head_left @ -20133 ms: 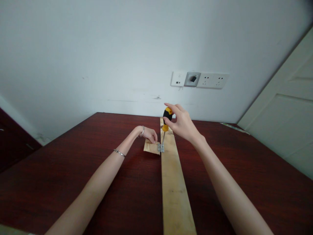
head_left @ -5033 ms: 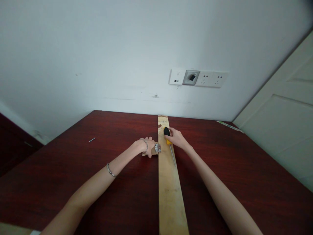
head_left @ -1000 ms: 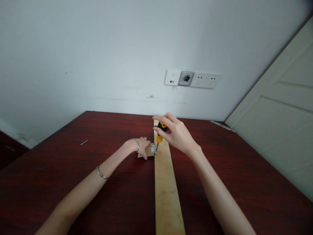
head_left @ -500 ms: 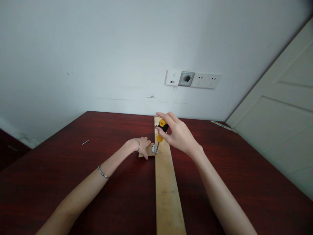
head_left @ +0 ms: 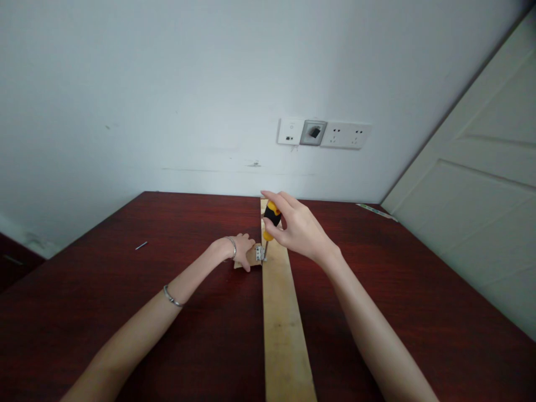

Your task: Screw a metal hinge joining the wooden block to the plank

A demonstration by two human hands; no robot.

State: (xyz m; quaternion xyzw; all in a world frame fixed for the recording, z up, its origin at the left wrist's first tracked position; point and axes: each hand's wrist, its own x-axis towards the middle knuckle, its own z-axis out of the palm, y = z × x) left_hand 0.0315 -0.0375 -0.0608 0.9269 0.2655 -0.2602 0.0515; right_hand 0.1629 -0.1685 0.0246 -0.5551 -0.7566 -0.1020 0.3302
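Note:
A long pale wooden plank (head_left: 281, 324) lies lengthwise on the dark red table (head_left: 125, 312). A small wooden block (head_left: 253, 256) sits against its left edge, joined by a small metal hinge (head_left: 259, 254). My left hand (head_left: 239, 249) is closed over the block, pressing it down. My right hand (head_left: 297, 228) grips the yellow and black screwdriver (head_left: 270, 219) upright, its tip on the hinge.
A loose screw or nail (head_left: 141, 245) lies on the table at the left. A row of wall sockets (head_left: 323, 133) sits above the table's far edge. A white door (head_left: 481, 184) stands at the right. A thin strip (head_left: 371, 210) lies near the back right corner.
Over the last second my right hand has turned slightly on the screwdriver handle; the tool stays upright on the hinge. The left hand still holds the block. The view shifted a little right.

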